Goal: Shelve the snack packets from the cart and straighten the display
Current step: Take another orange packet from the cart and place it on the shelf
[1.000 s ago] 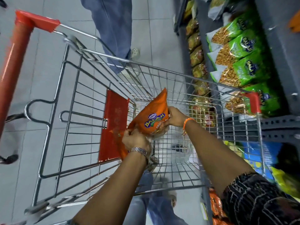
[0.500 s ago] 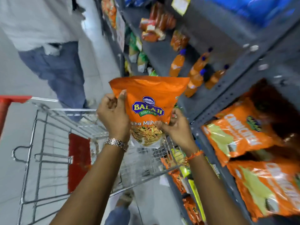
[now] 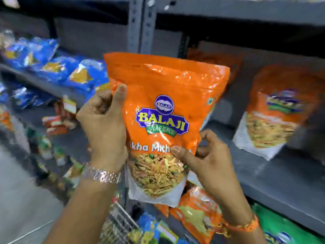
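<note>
I hold an orange snack packet upright in front of a grey shelf. My left hand grips the packet's left edge, thumb on its front. My right hand pinches its lower right side. A matching orange packet stands on the same shelf to the right, leaning back. Only a corner of the wire cart shows at the bottom, below the packet.
Blue packets fill the shelf at the upper left, with small red and green packs below them. Orange and green packets lie on the lower shelf. A grey upright post divides the shelving. Floor shows at the lower left.
Both hands lifted the orange packet out of the cart and up to shelf height. My view swung from the cart to the shelving, and the cart dropped almost out of sight.
</note>
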